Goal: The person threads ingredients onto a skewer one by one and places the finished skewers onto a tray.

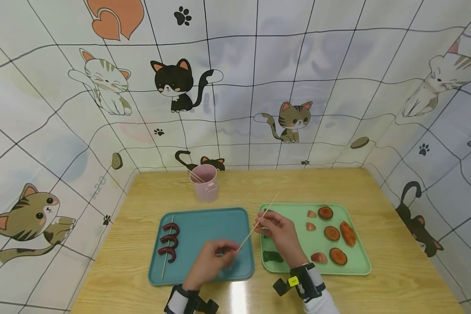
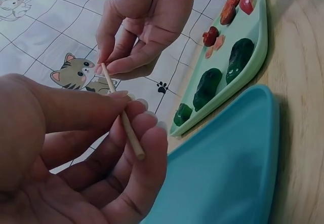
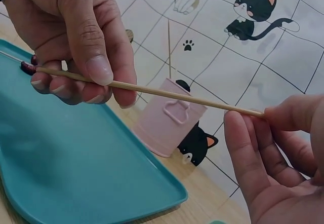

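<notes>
Between both hands, a thin wooden skewer (image 1: 247,238) slants over the gap between two trays. My left hand (image 1: 212,261) pinches its lower end between thumb and fingers, above the blue tray (image 1: 208,222). Higher up the stick, my right hand (image 1: 281,239) pinches it with thumb and fingertips, over the left side of the green tray (image 1: 359,261). In the left wrist view the blunt end of the skewer (image 2: 132,137) pokes out past the left fingers. No food is on the visible part of this skewer. Curled dark red sausage pieces (image 1: 168,239) sit threaded on another skewer at the blue tray's left.
The green tray bears brown round slices (image 1: 338,256), an orange-brown piece (image 1: 347,233), red pieces (image 1: 319,257), small pink pieces (image 1: 311,226) and green pieces (image 2: 206,88), partly hidden by the right hand. Behind the blue tray stands a pink bucket (image 1: 206,187) with sticks inside.
</notes>
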Tool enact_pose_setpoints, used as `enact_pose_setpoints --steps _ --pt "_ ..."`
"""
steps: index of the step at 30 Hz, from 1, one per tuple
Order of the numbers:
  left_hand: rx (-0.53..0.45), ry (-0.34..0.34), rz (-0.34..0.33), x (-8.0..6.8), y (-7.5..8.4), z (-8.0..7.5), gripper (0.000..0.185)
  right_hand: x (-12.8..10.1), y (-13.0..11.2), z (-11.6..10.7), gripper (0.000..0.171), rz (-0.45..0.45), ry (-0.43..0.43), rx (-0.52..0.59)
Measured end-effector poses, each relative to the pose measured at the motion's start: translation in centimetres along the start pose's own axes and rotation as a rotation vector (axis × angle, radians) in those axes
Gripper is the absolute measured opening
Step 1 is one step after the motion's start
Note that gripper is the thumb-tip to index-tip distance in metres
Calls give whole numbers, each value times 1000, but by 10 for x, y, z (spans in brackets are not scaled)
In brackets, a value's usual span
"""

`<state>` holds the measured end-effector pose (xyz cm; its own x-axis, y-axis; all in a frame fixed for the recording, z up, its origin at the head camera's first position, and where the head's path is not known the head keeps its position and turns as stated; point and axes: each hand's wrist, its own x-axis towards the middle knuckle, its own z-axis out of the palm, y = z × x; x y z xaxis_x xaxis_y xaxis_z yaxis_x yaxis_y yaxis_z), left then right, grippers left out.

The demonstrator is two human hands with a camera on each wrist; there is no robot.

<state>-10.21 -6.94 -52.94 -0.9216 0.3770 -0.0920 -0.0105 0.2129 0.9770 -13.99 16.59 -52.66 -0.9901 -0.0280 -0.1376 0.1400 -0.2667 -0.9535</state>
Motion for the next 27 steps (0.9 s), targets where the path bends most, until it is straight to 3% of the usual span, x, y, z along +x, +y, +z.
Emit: enact_pose_setpoints --steps 16,21,27 --pt "-51 -4 -43 -6 -2 0 19 -2 2 1 32 0 -80 -18" --pt "-78 4 -41 -7 -2 -2 21 1 -2 -2 36 3 -103 -69" --pt "-100 17 -34 -8 -5 -6 20 1 -11 -21 44 -54 -144 -177"
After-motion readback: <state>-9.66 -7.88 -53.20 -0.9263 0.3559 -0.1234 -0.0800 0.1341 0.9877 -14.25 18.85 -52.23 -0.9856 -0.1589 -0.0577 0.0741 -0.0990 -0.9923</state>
